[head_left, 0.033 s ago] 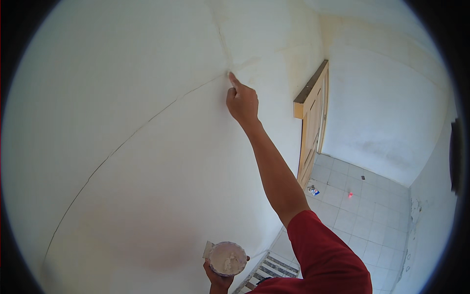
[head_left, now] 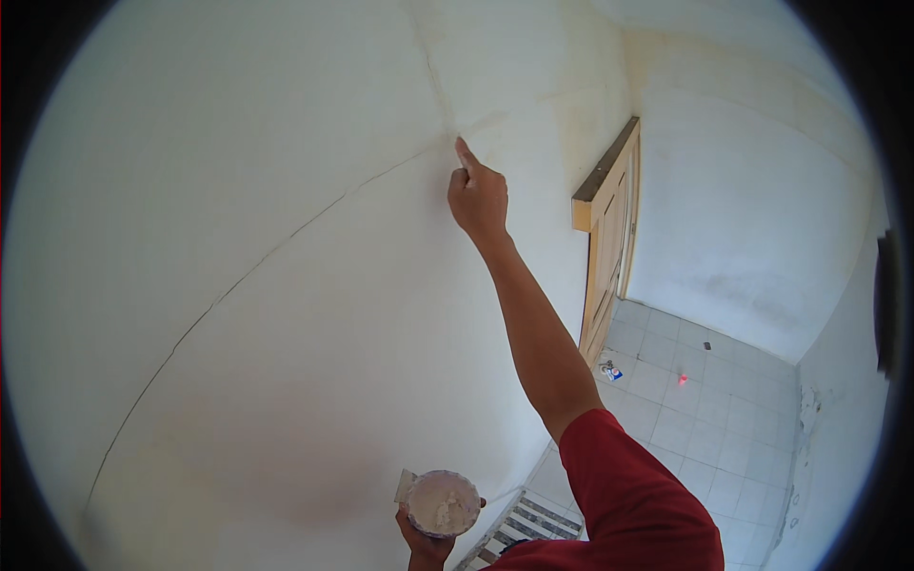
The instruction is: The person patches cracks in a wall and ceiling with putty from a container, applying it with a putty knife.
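My right hand [head_left: 479, 198] is raised to the pale wall [head_left: 314, 314]. Its index finger is stretched out with the tip on the wall, where a long dark crack [head_left: 257, 262] meets a patched, beige-stained line [head_left: 435, 81]. The other fingers are curled in, and I see nothing held in them. Low in the view, my left hand [head_left: 427, 544] is wrapped around a round bowl [head_left: 444, 502] of whitish paste, which looks like wall filler. A flat scraper blade [head_left: 404, 485] sticks out at the bowl's left side; how its handle is held is hidden.
A light wooden door [head_left: 607, 243] juts out to the right of my arm. Below me are a striped slatted surface [head_left: 533, 521], perhaps a ladder or rack, and a tiled floor [head_left: 705, 419]. A small blue-and-white packet [head_left: 611, 371] and a pink object [head_left: 683, 379] lie on the tiles.
My right hand has slid a little to the right and slightly up along the wall, past the end of the crack. The left hand and bowl stay in place.
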`<state>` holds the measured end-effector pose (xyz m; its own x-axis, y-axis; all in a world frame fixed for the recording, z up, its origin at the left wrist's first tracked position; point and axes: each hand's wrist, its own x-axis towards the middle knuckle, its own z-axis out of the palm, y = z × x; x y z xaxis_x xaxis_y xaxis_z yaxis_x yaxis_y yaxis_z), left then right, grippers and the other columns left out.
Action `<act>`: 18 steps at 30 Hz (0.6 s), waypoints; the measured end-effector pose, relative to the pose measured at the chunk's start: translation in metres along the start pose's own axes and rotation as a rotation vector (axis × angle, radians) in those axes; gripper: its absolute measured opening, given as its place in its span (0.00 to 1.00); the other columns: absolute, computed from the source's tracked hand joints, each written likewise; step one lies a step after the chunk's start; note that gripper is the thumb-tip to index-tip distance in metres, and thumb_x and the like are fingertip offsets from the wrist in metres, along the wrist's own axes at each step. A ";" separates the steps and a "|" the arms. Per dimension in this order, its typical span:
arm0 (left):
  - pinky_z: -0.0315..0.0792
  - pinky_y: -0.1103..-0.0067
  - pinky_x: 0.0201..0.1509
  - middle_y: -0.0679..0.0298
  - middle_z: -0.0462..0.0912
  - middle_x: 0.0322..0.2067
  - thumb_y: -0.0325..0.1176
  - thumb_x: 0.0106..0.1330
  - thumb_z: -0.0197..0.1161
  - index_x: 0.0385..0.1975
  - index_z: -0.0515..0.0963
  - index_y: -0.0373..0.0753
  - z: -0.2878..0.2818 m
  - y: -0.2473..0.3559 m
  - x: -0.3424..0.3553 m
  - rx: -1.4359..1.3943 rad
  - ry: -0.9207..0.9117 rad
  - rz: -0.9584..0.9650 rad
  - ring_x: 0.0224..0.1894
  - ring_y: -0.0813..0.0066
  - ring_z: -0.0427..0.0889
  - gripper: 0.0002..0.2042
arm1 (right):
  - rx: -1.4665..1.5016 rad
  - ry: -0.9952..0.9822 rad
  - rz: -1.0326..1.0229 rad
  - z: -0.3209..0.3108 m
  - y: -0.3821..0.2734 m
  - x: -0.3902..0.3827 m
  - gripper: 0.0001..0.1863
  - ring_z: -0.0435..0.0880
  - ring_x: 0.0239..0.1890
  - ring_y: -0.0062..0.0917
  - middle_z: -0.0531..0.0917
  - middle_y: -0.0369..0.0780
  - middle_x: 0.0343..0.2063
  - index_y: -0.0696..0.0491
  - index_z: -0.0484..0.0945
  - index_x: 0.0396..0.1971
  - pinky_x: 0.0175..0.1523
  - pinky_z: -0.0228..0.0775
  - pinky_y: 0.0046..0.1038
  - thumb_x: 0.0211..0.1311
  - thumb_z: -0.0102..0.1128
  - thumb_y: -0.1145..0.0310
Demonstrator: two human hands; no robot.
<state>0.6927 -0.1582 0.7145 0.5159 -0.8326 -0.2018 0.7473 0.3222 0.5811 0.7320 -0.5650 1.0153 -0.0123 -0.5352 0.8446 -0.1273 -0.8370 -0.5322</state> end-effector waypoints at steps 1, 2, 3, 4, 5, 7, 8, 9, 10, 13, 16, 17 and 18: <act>0.63 0.45 0.65 0.50 0.71 0.60 0.68 0.59 0.48 0.65 0.64 0.41 0.000 0.000 0.000 0.001 -0.012 0.004 0.62 0.41 0.70 0.41 | 0.107 0.018 0.117 -0.004 0.009 0.006 0.26 0.69 0.14 0.26 0.74 0.42 0.12 0.51 0.77 0.59 0.26 0.66 0.29 0.59 0.47 0.77; 0.63 0.45 0.65 0.50 0.71 0.60 0.68 0.59 0.49 0.65 0.64 0.42 -0.002 -0.001 -0.001 0.002 -0.021 0.006 0.62 0.41 0.70 0.41 | 0.140 -0.010 0.147 -0.007 0.013 0.008 0.27 0.69 0.13 0.23 0.73 0.42 0.11 0.54 0.75 0.61 0.26 0.66 0.29 0.60 0.47 0.77; 0.63 0.45 0.65 0.50 0.71 0.60 0.68 0.59 0.49 0.65 0.64 0.42 -0.005 -0.001 -0.001 0.002 -0.020 0.007 0.62 0.41 0.70 0.41 | 0.141 -0.011 0.148 -0.005 0.013 0.012 0.27 0.69 0.13 0.23 0.73 0.42 0.11 0.54 0.75 0.61 0.26 0.66 0.29 0.60 0.47 0.77; 0.63 0.45 0.66 0.50 0.71 0.60 0.68 0.59 0.49 0.65 0.64 0.42 -0.008 -0.001 0.002 -0.011 -0.021 -0.007 0.62 0.42 0.70 0.41 | 0.171 -0.024 0.173 -0.003 0.014 0.016 0.27 0.69 0.14 0.23 0.73 0.42 0.12 0.53 0.75 0.61 0.27 0.67 0.28 0.60 0.47 0.76; 0.62 0.45 0.66 0.50 0.71 0.61 0.68 0.59 0.49 0.65 0.64 0.42 -0.011 0.000 0.002 -0.023 -0.022 -0.026 0.62 0.42 0.70 0.41 | 0.195 -0.036 0.200 -0.001 0.014 0.018 0.27 0.69 0.14 0.22 0.74 0.42 0.12 0.52 0.74 0.61 0.27 0.67 0.28 0.60 0.46 0.76; 0.62 0.45 0.66 0.50 0.71 0.61 0.68 0.59 0.49 0.65 0.64 0.42 -0.017 -0.002 0.004 -0.025 -0.041 -0.033 0.62 0.42 0.70 0.41 | 0.228 -0.034 0.207 0.003 0.012 0.020 0.27 0.70 0.14 0.23 0.74 0.43 0.12 0.52 0.75 0.61 0.28 0.67 0.29 0.60 0.47 0.76; 0.62 0.45 0.66 0.50 0.70 0.61 0.68 0.58 0.50 0.65 0.64 0.42 -0.018 -0.002 0.005 -0.028 -0.061 -0.027 0.62 0.42 0.70 0.41 | 0.271 -0.033 0.208 0.006 0.007 0.020 0.27 0.70 0.15 0.24 0.74 0.43 0.13 0.52 0.75 0.61 0.28 0.68 0.29 0.60 0.47 0.76; 0.62 0.45 0.66 0.50 0.70 0.61 0.68 0.58 0.50 0.65 0.64 0.42 -0.019 -0.002 0.005 -0.029 -0.062 -0.028 0.62 0.42 0.70 0.41 | 0.271 -0.033 0.207 0.008 0.002 0.017 0.27 0.70 0.15 0.24 0.74 0.43 0.13 0.52 0.75 0.61 0.28 0.68 0.29 0.60 0.47 0.76; 0.62 0.45 0.66 0.50 0.70 0.61 0.68 0.58 0.50 0.65 0.64 0.42 -0.019 -0.003 0.005 -0.034 -0.067 -0.034 0.62 0.42 0.70 0.41 | 0.265 -0.039 0.137 0.010 -0.002 0.011 0.27 0.71 0.15 0.26 0.74 0.43 0.13 0.51 0.75 0.61 0.29 0.68 0.29 0.60 0.47 0.76; 0.62 0.45 0.66 0.51 0.70 0.61 0.68 0.58 0.50 0.65 0.64 0.43 -0.023 -0.001 0.005 -0.038 -0.073 -0.046 0.62 0.43 0.70 0.41 | 0.177 -0.088 0.029 0.007 -0.019 -0.002 0.28 0.74 0.18 0.32 0.76 0.43 0.15 0.48 0.75 0.61 0.29 0.69 0.32 0.59 0.50 0.76; 0.62 0.45 0.66 0.51 0.70 0.61 0.68 0.59 0.49 0.65 0.64 0.43 -0.017 0.001 0.003 -0.031 -0.062 -0.050 0.62 0.43 0.70 0.41 | 0.050 -0.073 -0.167 0.007 -0.020 -0.004 0.27 0.77 0.20 0.34 0.82 0.47 0.24 0.50 0.75 0.61 0.31 0.72 0.30 0.59 0.49 0.79; 0.62 0.45 0.66 0.51 0.71 0.61 0.69 0.59 0.49 0.65 0.64 0.43 -0.015 0.001 0.002 -0.029 -0.047 -0.040 0.62 0.43 0.70 0.41 | -0.033 -0.057 -0.173 0.009 -0.015 -0.002 0.28 0.79 0.22 0.36 0.81 0.45 0.22 0.48 0.74 0.61 0.30 0.72 0.34 0.58 0.52 0.77; 0.62 0.45 0.66 0.51 0.71 0.61 0.69 0.59 0.49 0.65 0.64 0.43 -0.018 0.001 0.003 -0.029 -0.047 -0.038 0.62 0.43 0.70 0.41 | -0.115 -0.040 -0.177 0.011 -0.009 0.001 0.29 0.80 0.23 0.37 0.80 0.43 0.20 0.46 0.73 0.62 0.30 0.73 0.37 0.57 0.54 0.76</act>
<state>0.7026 -0.1525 0.6998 0.4670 -0.8644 -0.1862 0.7782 0.3018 0.5507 0.7440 -0.5586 1.0202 0.0599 -0.3866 0.9203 -0.2361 -0.9013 -0.3633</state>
